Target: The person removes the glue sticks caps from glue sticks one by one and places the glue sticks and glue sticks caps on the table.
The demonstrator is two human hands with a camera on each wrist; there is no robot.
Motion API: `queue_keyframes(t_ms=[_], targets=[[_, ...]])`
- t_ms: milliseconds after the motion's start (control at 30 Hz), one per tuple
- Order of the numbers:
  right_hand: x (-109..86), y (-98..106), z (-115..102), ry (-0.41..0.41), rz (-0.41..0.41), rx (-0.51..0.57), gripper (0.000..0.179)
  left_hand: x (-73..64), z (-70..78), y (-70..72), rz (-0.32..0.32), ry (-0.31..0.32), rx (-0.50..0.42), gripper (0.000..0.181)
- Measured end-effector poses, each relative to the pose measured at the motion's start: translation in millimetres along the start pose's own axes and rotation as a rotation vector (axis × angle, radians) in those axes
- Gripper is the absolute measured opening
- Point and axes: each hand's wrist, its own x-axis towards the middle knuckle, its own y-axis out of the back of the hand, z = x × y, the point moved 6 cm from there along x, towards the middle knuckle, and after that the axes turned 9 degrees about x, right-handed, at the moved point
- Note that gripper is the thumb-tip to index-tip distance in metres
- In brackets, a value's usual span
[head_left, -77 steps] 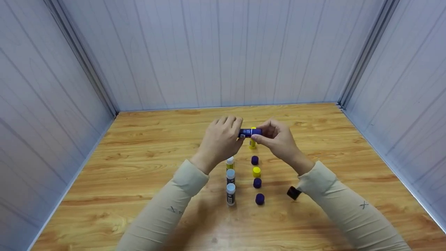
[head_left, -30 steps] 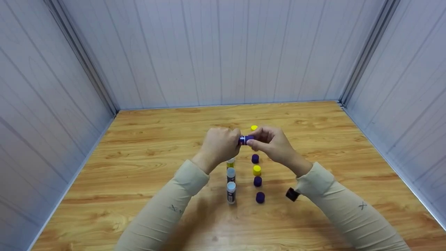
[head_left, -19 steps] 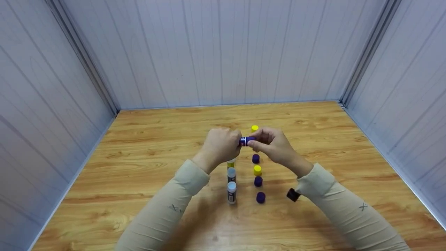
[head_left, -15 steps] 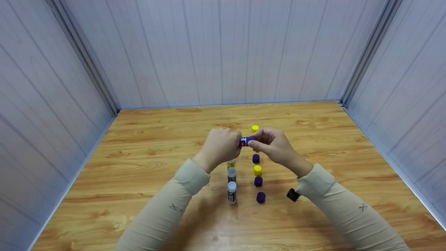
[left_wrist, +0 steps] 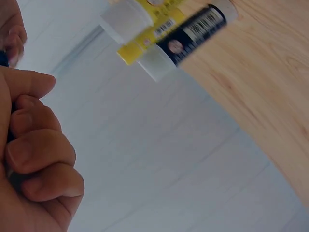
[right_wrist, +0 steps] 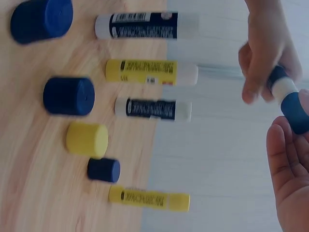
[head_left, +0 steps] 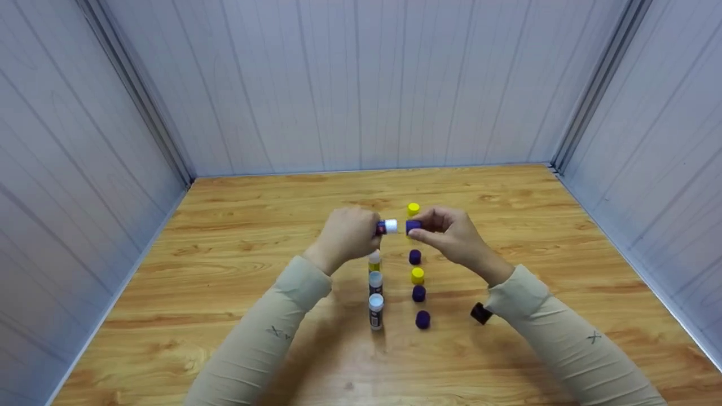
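My left hand [head_left: 351, 237] grips a dark blue glue stick [head_left: 388, 226] held level above the table, its white end bare and pointing right. Just right of that end, my right hand [head_left: 448, 231] pinches a dark blue cap [head_left: 413, 226] between thumb and fingers. A small gap shows between cap and stick in the head view. From the right wrist, the cap [right_wrist: 294, 112] overlaps the front of the white neck [right_wrist: 284, 89]. In the left wrist view, the curled fingers of the left hand [left_wrist: 38, 150] hide most of the stick.
Below the hands, three uncapped glue sticks stand in a row, the nearest one [head_left: 375, 318] navy. To their right runs a row of loose caps, including a yellow cap [head_left: 417, 276]. A capped yellow glue stick [head_left: 413, 209] stands behind. Pale panel walls [head_left: 361, 84] enclose the table.
The cap has come off the glue stick, baring its white end. My left hand has shifted left with the stick, my right hand slightly right with the cap.
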Motion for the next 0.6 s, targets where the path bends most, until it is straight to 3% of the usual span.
queue_keyframes(t_ms=[100, 200, 367, 600], targets=[[-1.7, 15, 7, -0.018, 0.062, -0.03, 0.013, -2.8, -17.0, -2.2, 0.012, 0.068, 0.017, 0.038], [-1.9, 26, 14, -0.033, 0.092, -0.058, 0.012, -4.3, -27.0, -5.2, 0.015, 0.09, 0.014, 0.038], [1.4, 29, 21, -0.044, 0.071, -0.07, 0.014, -4.1, -30.0, -10.0, 0.022, 0.071, 0.01, 0.035], [5.7, 28, 29, -0.095, 0.06, -0.115, 0.015, -3.9, -31.4, -12.4, 0.003, 0.11, -0.004, 0.043]])
